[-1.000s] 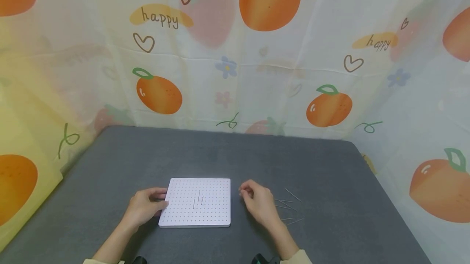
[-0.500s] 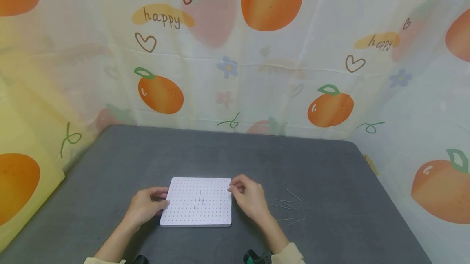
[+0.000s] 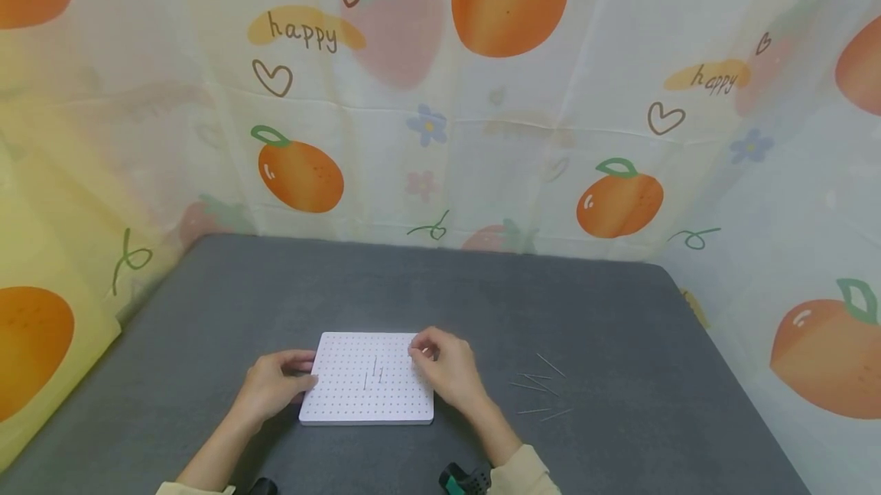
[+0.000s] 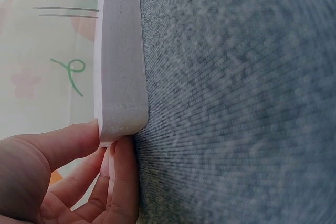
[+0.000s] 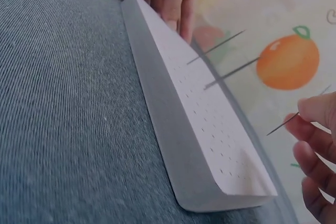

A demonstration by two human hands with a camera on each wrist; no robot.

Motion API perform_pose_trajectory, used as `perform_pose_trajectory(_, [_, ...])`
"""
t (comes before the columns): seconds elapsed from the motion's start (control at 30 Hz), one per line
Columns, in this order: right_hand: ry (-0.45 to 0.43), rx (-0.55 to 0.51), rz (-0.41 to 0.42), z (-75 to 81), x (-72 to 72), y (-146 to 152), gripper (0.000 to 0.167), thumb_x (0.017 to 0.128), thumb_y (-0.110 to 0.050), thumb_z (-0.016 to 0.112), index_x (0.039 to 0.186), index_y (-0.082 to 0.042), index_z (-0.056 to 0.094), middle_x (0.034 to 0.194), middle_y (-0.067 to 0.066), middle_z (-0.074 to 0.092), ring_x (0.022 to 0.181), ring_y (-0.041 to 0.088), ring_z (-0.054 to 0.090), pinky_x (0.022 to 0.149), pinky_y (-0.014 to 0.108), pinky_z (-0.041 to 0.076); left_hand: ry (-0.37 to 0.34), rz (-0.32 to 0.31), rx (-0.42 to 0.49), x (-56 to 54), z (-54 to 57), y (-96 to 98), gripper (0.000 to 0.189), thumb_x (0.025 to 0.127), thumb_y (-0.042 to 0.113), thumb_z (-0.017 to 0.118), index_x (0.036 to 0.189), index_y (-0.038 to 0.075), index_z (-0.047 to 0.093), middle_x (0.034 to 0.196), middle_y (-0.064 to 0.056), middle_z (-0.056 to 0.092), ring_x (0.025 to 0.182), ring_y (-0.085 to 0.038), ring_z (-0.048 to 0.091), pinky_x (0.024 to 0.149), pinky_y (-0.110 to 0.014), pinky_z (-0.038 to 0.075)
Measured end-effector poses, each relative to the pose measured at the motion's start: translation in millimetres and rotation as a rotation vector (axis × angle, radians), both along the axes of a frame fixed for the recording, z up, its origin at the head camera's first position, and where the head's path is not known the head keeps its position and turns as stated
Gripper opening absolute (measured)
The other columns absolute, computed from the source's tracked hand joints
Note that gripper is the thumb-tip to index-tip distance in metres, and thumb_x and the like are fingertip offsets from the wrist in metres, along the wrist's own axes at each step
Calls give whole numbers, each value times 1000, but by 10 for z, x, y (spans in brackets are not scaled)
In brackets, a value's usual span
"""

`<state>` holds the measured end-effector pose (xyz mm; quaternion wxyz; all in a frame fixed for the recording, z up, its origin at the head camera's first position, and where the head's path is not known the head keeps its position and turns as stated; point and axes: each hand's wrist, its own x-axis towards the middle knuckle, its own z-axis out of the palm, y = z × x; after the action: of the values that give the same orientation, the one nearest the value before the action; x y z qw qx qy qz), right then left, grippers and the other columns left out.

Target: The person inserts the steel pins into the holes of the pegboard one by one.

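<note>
Held pin (image 5: 282, 124): seemed light, stiff and slick (easy to drop, I judged); best pinched mid-shaft, lower tip free.
Right hand (image 3: 446, 365): thumb and forefinger pinched the held pin above the white board (image 3: 337, 395), near its right edge.
Left hand (image 3: 271, 384): gripped the white board's left edge.
Standing pins (image 3: 375, 366): three, upright.
Change from half a second earlier: right hand had shifted leftward, farther over the white board; left hand had stayed.
</note>
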<state>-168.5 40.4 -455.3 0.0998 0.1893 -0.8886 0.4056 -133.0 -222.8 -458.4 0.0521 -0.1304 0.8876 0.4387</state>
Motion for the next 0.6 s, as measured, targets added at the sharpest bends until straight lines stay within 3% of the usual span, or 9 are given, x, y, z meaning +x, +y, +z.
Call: perform_pose_trajectory(0.6, [32,-14,23,-110,11,-214,4,79,-16,70,82,-18,68,76,-9,66,66,0,54,60,16,43,0,-6,-8,4,23,2,42,77,7,69,117,-1,59,99,-13,65,77,-17,59,61,-32,55])
